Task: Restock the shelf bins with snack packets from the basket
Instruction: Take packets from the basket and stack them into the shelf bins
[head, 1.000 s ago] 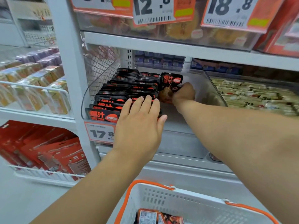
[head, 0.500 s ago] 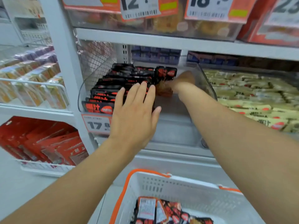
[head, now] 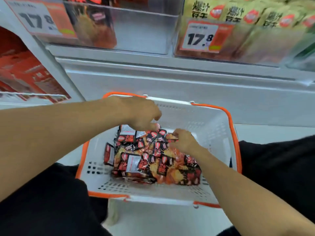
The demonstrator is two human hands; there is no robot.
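**Reaching into the basket: shelf front, two hands, packet stock**

Setting: a white shelf unit [head: 170,79] fills the far side. On it stand two clear shelf bins. The left bin [head: 136,28] holds a few dark red packets at its left end and carries a price tag [head: 39,19] reading 17.8. The right bin [head: 247,43] is packed with pale green packets [head: 238,12] and has its own orange price tag [head: 202,37], also 17.8. Far left, red cartons [head: 29,74] sit behind a wire rail. The floor is pale.

Basket [head: 213,120]: white perforated plastic with an orange rim, standing on the floor just in front of the shelf base, between the person's dark-clad knees.

Left hand [head: 141,113]: arm enters from the left, hand over the far left part of the basket, palm down, fingers curled downward with the tips touching the far edge of the packet pile. Whether they pinch a packet cannot be told.

Right hand [head: 184,140]: arm enters from the near right, hand lying on the pile's far right side, fingers bent and pinching at a packet's edge.

Snack packets [head: 150,160]: a loose heap of small black, red and orange sachets on the basket floor, some face down showing white labels, one standing on edge at the left.
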